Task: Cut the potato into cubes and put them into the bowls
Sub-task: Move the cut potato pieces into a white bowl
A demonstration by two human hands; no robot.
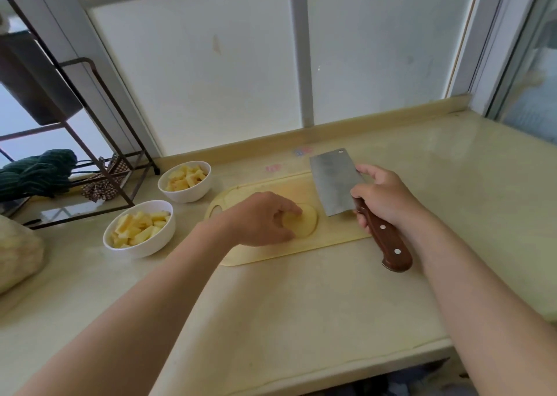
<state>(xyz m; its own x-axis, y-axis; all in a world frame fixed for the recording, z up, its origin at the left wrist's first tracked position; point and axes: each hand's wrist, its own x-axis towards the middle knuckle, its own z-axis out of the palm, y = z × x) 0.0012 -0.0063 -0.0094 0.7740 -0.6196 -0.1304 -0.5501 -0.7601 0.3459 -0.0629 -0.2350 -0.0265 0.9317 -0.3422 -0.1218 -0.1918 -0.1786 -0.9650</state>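
Note:
A pale yellow potato piece (pixel 305 222) lies cut-side flat on the light cutting board (pixel 337 239). My left hand (pixel 262 218) reaches over it, with curled fingertips holding its left and far edge. Just to the right, my right hand (pixel 382 198) grips the brown wooden handle of a cleaver (pixel 331 180). The steel blade stands on the board, a little apart from the potato. Two white bowls of potato cubes stand left of the board: the near bowl (pixel 139 228) and the far bowl (pixel 184 181).
A dark metal rack (pixel 90 166) with a green cloth (pixel 36 172) and a patterned cloth stands at the back left. A pale bag (pixel 18 257) lies at the left edge. The window wall runs behind the counter. The counter's front edge (pixel 361 362) is near me.

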